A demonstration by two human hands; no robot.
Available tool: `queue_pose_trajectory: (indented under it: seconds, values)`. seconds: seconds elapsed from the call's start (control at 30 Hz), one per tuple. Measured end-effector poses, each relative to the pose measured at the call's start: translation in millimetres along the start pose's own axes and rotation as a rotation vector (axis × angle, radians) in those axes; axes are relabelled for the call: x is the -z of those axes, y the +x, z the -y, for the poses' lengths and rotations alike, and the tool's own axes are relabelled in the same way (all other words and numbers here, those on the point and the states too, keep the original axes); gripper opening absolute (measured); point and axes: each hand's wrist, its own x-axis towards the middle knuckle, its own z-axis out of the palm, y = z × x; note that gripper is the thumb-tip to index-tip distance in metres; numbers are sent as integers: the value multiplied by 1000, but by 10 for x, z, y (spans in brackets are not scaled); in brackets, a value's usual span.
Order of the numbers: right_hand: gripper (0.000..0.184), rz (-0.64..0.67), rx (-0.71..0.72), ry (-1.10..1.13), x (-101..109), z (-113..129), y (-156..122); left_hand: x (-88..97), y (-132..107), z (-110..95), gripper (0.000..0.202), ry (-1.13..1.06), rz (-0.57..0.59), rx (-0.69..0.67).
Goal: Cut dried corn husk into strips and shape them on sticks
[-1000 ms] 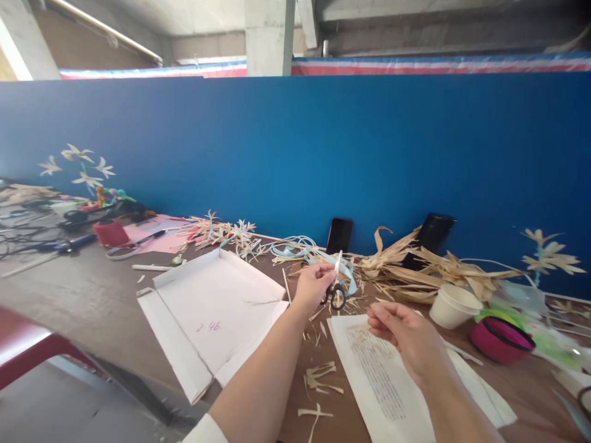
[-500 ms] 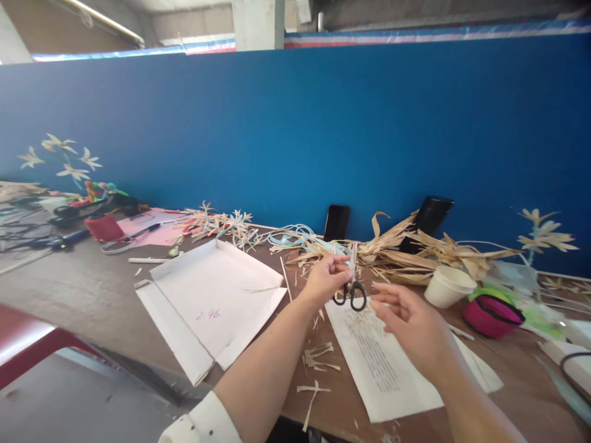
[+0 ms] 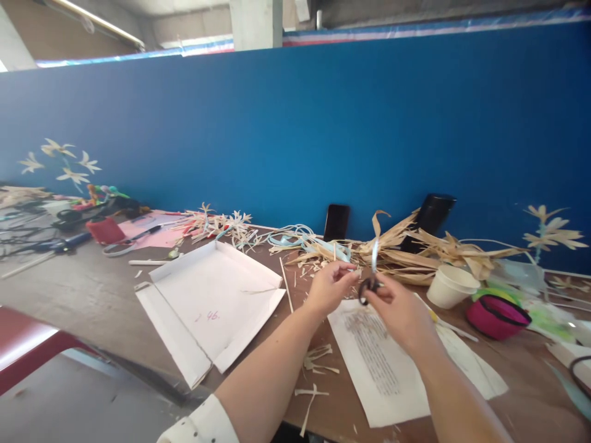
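Note:
My right hand (image 3: pixel 401 314) grips small black-handled scissors (image 3: pixel 369 288) by the finger loops. Their shiny blades point up and away from me. Just to the left is my left hand (image 3: pixel 329 288), its thumb and fingers drawn together in a pinch; whatever is between them is too small to make out. Below both hands lies a printed white sheet (image 3: pixel 369 360) with pale shreds on its upper part. More strips of dried husk (image 3: pixel 318 360) are scattered on the brown table (image 3: pixel 341 394) beside the sheet.
A shallow white box lid (image 3: pixel 217 295) lies to the left. Along the blue partition (image 3: pixel 277 135) are husk flowers (image 3: pixel 226 221), a phone (image 3: pixel 337 223) and dried husks (image 3: pixel 388 252). On the right stand a white paper cup (image 3: pixel 452 286) and a magenta pouch (image 3: pixel 497 317).
The scissors have passed from my left hand to my right, which has closed on their handles. They have moved slightly right. My left hand stays nearly in place.

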Motion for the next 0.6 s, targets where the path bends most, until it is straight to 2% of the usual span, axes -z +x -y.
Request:
queue_pose_trajectory:
  seconds: [0.07, 0.1, 0.17, 0.23, 0.43, 0.6]
  values:
    - [49, -205, -81, 228, 33, -62, 66, 43, -19, 9, 17, 293, -22, -42]
    - [54, -278, -122, 362, 42, -77, 87, 58, -32, 17, 13, 444, 11, -59]
    - [60, -352, -177, 612, 37, -85, 103, 70, -61, 32, 11, 667, 104, -95]
    - [61, -366, -204, 773, 3, -89, 94, 58, -89, 40, 11, 790, 176, -126]
    - [54, -374, -255, 936, -108, -158, 36, 15, -114, 68, 7, 907, 237, -77]
    - [54, -367, -232, 956, -87, -126, -13, -13, -101, 139, 5, 918, 243, -78]
